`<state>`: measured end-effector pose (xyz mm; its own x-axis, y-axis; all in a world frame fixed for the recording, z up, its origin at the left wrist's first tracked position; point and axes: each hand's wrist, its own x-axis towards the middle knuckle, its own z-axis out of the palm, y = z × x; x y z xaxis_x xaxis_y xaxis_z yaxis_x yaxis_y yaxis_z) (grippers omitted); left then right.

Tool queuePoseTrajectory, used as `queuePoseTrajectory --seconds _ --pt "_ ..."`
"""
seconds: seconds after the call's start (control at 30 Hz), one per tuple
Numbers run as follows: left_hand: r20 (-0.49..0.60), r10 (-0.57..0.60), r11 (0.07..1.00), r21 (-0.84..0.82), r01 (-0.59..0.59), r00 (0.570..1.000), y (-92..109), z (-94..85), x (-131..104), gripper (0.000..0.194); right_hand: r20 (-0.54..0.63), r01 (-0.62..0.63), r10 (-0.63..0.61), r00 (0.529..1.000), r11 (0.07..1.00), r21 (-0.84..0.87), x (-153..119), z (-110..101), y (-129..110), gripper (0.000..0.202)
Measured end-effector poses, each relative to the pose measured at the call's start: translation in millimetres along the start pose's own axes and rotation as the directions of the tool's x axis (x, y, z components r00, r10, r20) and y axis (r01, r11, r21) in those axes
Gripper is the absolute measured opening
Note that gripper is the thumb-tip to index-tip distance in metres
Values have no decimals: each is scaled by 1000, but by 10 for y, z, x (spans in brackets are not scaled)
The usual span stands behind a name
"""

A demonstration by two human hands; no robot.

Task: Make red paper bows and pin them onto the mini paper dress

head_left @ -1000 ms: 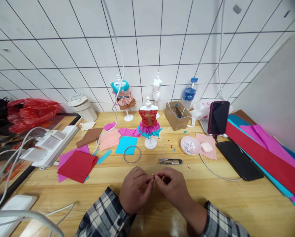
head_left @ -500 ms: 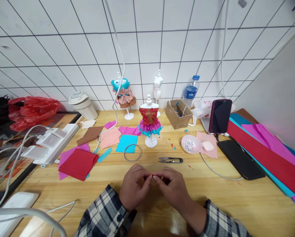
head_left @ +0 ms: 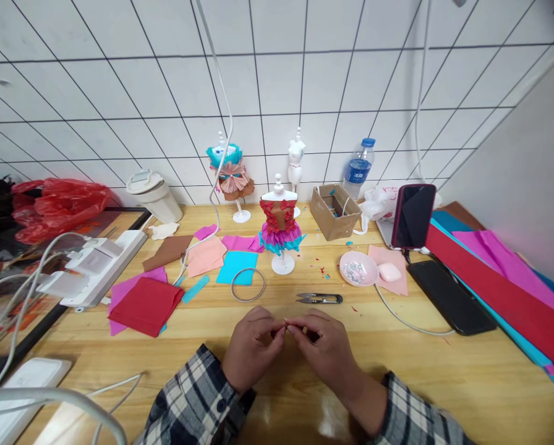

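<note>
My left hand point(head_left: 253, 347) and my right hand point(head_left: 322, 346) meet fingertip to fingertip low in the middle of the view, both pinched closed. Whatever sits between the fingertips is too small to make out. Just beyond them lie black thread snips point(head_left: 319, 298) and a thin metal ring point(head_left: 248, 285), neither touched. Behind stands a small white dress form point(head_left: 282, 262) wearing a dress point(head_left: 279, 224) with a brown and red bodice and a purple and blue skirt. A pink dish point(head_left: 358, 268) of shiny bits rests to the right.
Red paper point(head_left: 147, 307), blue paper point(head_left: 237, 268) and other coloured sheets lie left. A cardboard box point(head_left: 335, 212), a water bottle point(head_left: 358, 167) and two more dress forms stand at the wall. Phones point(head_left: 449, 299) and long paper strips point(head_left: 504, 290) are right; a power strip point(head_left: 101, 272) is left.
The view has shifted very slightly. Both hands keep their pinch at the same place, with only a tiny movement of the fingertips.
</note>
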<state>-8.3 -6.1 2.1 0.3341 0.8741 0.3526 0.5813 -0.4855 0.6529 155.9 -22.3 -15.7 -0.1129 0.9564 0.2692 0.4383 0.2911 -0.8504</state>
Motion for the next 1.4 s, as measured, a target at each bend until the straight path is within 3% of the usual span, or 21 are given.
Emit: queuePoseTrajectory --seconds 0.17,0.4,0.8,1.1,1.4 --pt "-31 -26 1000 15 26 999 -6 0 -22 15 25 77 -76 997 995 -56 -2 -27 -24 17" --pt "-57 9 999 37 -7 998 22 -1 -33 15 8 90 -89 996 994 -63 -26 -17 -60 15" --pt "-45 25 999 30 -24 999 80 -16 -31 17 -19 -57 56 998 998 -26 -6 1 -105 10" --pt "-92 52 998 26 -50 994 68 -29 -26 17 27 -15 13 1000 998 55 27 -53 -125 12" --pt "-68 10 1000 -6 -11 998 46 -13 -28 15 14 52 -53 999 998 21 3 -62 -95 15"
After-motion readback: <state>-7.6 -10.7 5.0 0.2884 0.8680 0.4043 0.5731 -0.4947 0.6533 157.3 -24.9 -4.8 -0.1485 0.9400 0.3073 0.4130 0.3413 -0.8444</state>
